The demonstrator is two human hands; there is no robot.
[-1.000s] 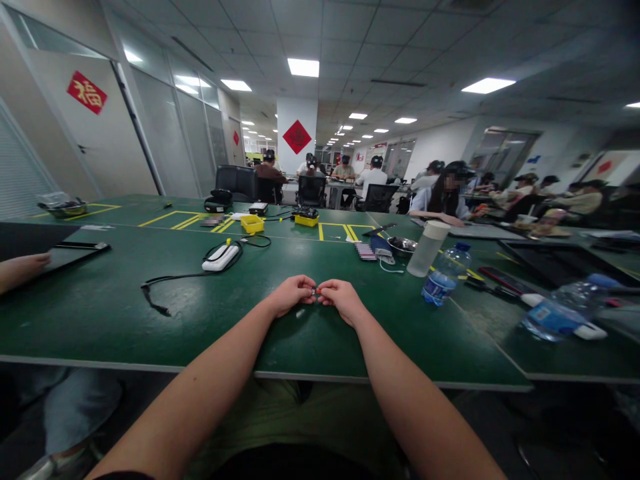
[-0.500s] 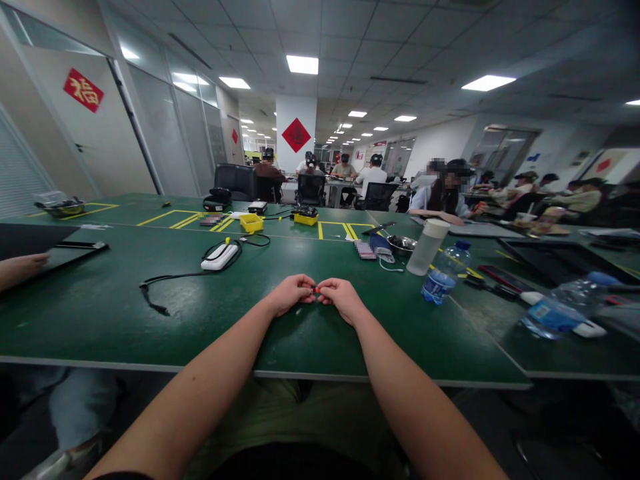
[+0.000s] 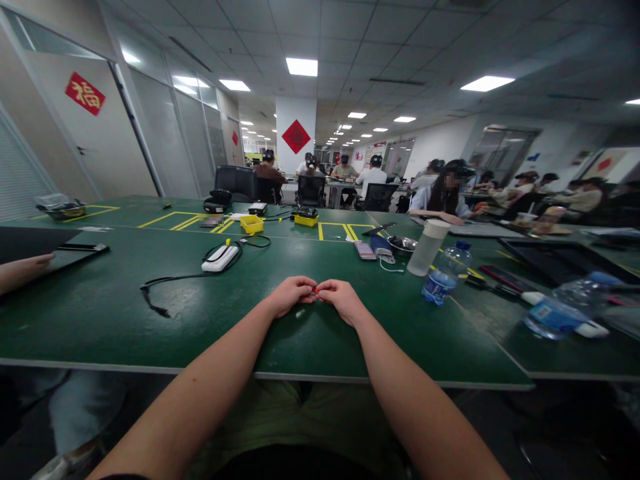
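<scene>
Above the green table (image 3: 200,333), my left hand (image 3: 291,295) and my right hand (image 3: 339,298) meet fingertip to fingertip. Between them sits a tiny red-and-dark piece (image 3: 315,291), pinched by the thumb and fingers of both hands. Its kind is too small to make out, and the fingertips cover most of it. Both forearms reach in from the bottom edge of the view.
Left of my hands lies a white power bank (image 3: 220,258) with a black cable (image 3: 175,279). Rightward stand a frosted tumbler (image 3: 429,248) and a water bottle (image 3: 447,273). Yellow trays (image 3: 251,225) are farther back. Another person's hand (image 3: 25,270) rests at far left.
Both hands stay together in nearly the same place on the small piece. The fingers have shifted only slightly around it.
</scene>
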